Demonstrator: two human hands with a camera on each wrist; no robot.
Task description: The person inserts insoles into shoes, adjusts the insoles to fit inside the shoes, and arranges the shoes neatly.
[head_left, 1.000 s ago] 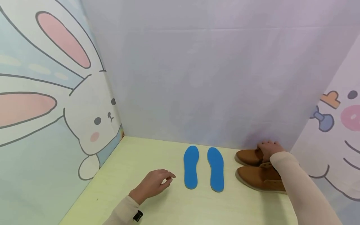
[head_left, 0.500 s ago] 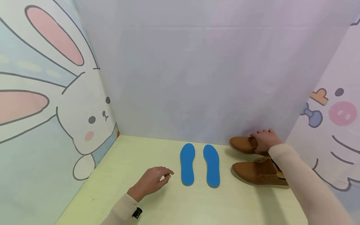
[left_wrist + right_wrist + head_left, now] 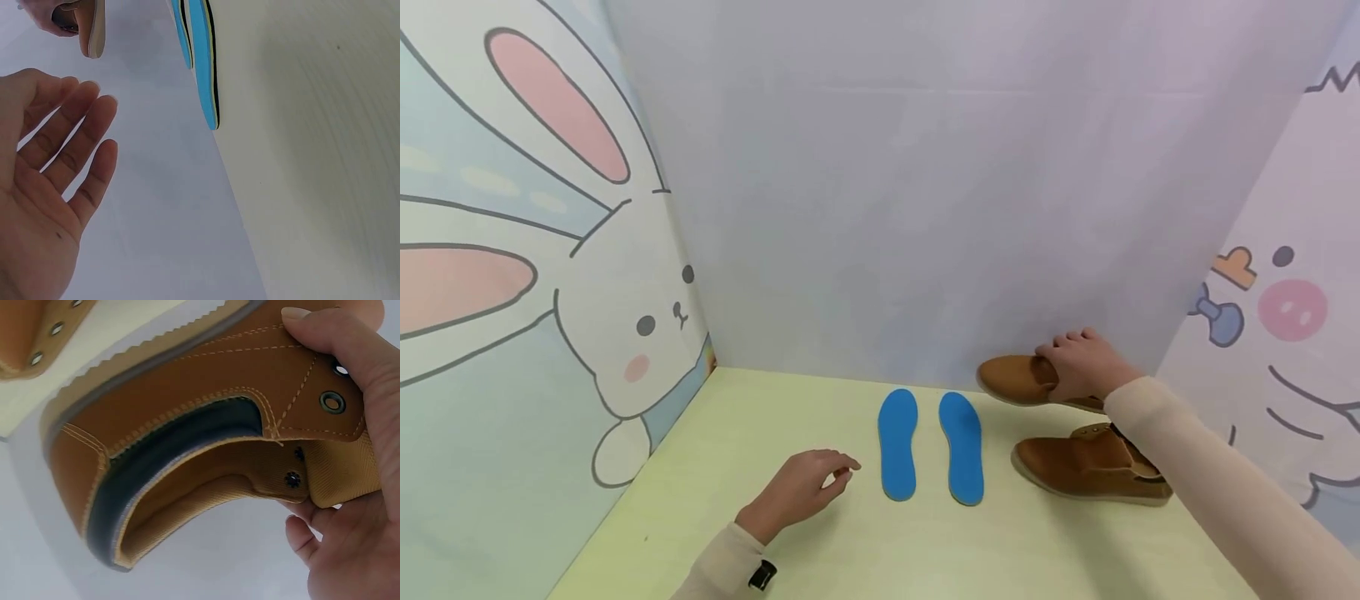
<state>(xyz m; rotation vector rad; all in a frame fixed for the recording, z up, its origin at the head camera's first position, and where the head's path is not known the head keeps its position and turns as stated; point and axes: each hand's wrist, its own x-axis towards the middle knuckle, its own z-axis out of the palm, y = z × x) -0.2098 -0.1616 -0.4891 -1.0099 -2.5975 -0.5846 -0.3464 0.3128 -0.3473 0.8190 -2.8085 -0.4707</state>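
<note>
Thumb and fingers of our right hand (image 3: pixel 1084 367) clasp one brown shoe (image 3: pixel 1009 379) by its upper around the eyelets. We hold it off the desk (image 3: pixel 955 554), by the right part of its back edge, toe pointing left. To carry it well, we should keep the sole level, give the toe room from the back wall (image 3: pixel 955 225), and grip lightly — a hard squeeze could fold the soft tongue inward. A low path leftward would risk nudging one blue insole (image 3: pixel 897 446) and its twin (image 3: pixel 964 450), which lie flat near the desk's back edge. Our left hand (image 3: pixel 801 483) hangs left of them, fingers loosely bent and holding nothing, so it looks free to steady the shoe.

The other brown shoe (image 3: pixel 1067 467) rests near the desk's right edge; our right sleeve (image 3: pixel 1187 450) hides some of its heel end. The desk's near edge is cut off. In the right wrist view the held shoe's toe is out of sight, our farther fingers are partly hidden, and its deep interior is too shadowed — we cannot tell what lies inside.
</note>
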